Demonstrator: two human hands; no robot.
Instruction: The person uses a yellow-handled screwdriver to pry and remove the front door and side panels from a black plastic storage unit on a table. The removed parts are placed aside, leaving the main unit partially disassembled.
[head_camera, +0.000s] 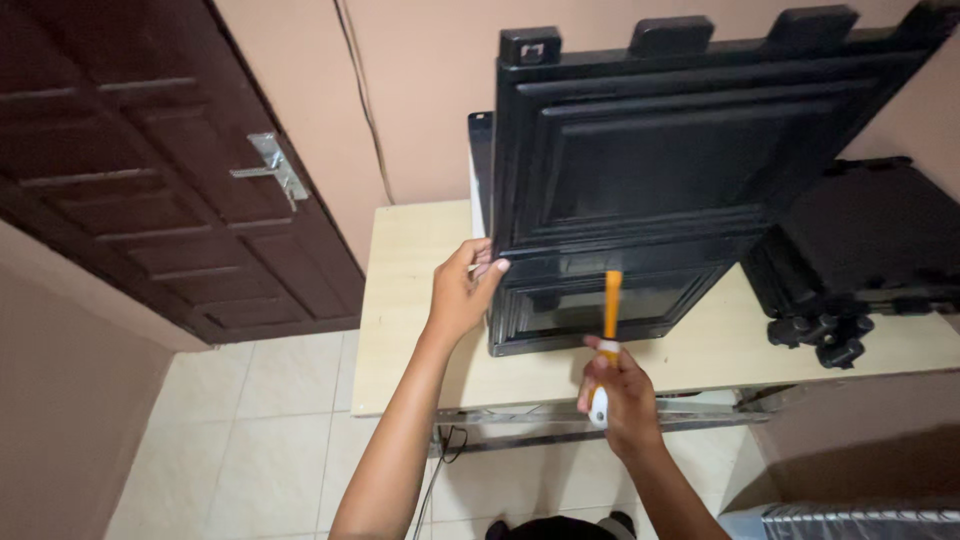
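A large black plastic panel (690, 130) with raised rectangular mouldings stands tilted over a second, similar black panel (600, 310) on a light wooden table (410, 300). My left hand (465, 285) grips the left edge of the panels where the two overlap. My right hand (622, 390) holds a tool (610, 300) with a white handle and a long orange shaft pointing up. The orange tip sits at the lower edge of the upper panel. Four black tabs stick up from the upper panel's top edge.
A dark brown panelled door (140, 170) with a metal latch (272, 168) is at the left, with a cable running down the pink wall. More black plastic parts (860, 260) lie at the table's right. A cardboard box (850, 450) is at lower right. Tiled floor lies below.
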